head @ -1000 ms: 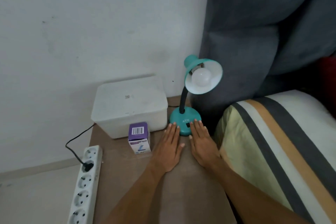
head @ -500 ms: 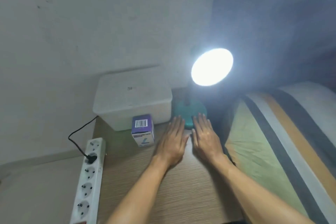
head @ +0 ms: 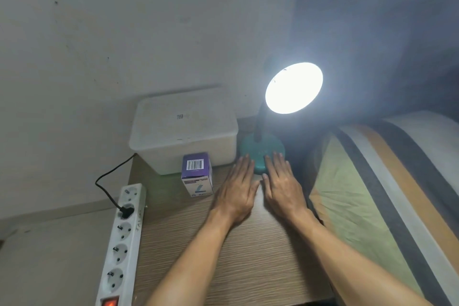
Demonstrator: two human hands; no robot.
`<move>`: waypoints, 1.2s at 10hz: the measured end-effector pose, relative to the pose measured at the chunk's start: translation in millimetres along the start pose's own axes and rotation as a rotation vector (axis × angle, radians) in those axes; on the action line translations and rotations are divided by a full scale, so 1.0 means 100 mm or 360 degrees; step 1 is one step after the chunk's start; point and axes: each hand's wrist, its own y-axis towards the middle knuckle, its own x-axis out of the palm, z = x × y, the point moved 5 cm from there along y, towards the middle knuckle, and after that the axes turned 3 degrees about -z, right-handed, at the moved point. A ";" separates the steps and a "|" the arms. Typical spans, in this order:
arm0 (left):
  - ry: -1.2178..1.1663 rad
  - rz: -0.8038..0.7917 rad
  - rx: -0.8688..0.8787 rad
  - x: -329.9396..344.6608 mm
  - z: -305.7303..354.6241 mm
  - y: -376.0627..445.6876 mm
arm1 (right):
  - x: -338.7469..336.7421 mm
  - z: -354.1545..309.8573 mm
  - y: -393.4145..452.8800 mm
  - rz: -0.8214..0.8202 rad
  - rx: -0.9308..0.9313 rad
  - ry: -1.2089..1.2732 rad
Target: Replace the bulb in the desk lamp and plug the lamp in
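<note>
The teal desk lamp stands at the back of the wooden table, its round base [head: 260,150] just beyond my fingertips. Its shade [head: 294,88] glows bright white, so the bulb inside is lost in the glare. My left hand [head: 237,191] and my right hand [head: 283,187] lie flat, palms down, side by side on the table, fingertips touching the base's front edge; neither holds anything. A black plug [head: 126,210] sits in the white power strip [head: 121,246], whose red switch is lit. A purple and white bulb box [head: 197,174] stands left of my left hand.
A white lidded plastic box [head: 183,129] sits against the wall behind the bulb box. A striped pillow [head: 387,194] lies to the right of the table [head: 223,261]. A dark curtain hangs behind the lamp. The black cord [head: 109,176] loops off the table's left edge.
The lamp has come on: its shade went from unlit with a visible white bulb to a bright glare, and the room looks darker. My hands have stayed flat at the base.
</note>
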 end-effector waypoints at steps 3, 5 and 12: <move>-0.0006 -0.0014 0.0001 0.04 -0.03 0.01 | 0.00 0.00 0.00 -0.0026 0.0006 0.0017; -0.0034 -0.0010 0.0000 0.01 0.00 0.00 | 0.02 0.02 0.01 -0.0034 0.0013 -0.0023; 0.0136 -0.0014 0.0001 0.06 -0.01 -0.01 | -0.02 -0.05 0.06 0.0098 0.0053 -0.0155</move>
